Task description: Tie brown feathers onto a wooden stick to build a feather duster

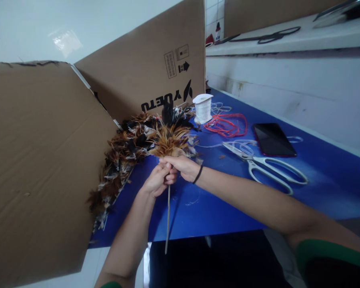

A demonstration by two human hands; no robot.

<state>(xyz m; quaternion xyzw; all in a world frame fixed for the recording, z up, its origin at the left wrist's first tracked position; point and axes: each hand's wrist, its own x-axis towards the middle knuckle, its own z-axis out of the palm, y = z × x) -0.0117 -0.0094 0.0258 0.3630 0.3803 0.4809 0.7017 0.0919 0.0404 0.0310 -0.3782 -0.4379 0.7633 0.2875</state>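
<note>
in the head view, the only one, the thin, pale, straight stick (168,216) is at the middle of the blue table (204,212), its bare lower end jutting past the near edge. the left hand (160,180) is curled tight around it, and the right hand (182,166), just above and touching the left, has its fingers drawn narrow at the base of a golden-brown feather tuft (169,142); exactly what the fingertips pinch is hidden. the work looks partway along: feathers are gathered at the stick's upper end, while the length below the hands is bare. whether the tuft is bound on yet cannot be told, so securing it may be left. behind and to the left, a shaggy heap of brown, black and white feathers (114,168) runs along two tall brown cardboard panels (42,160), which wall off that side; the tuft overlaps the heap, making its edge hard to read. to the right are a white spool (203,110), looped red string (228,130), silver-handled metal scissors (250,158) lying near clear tangled cord, and a dark flat phone (274,139), all apart from the hands.
</note>
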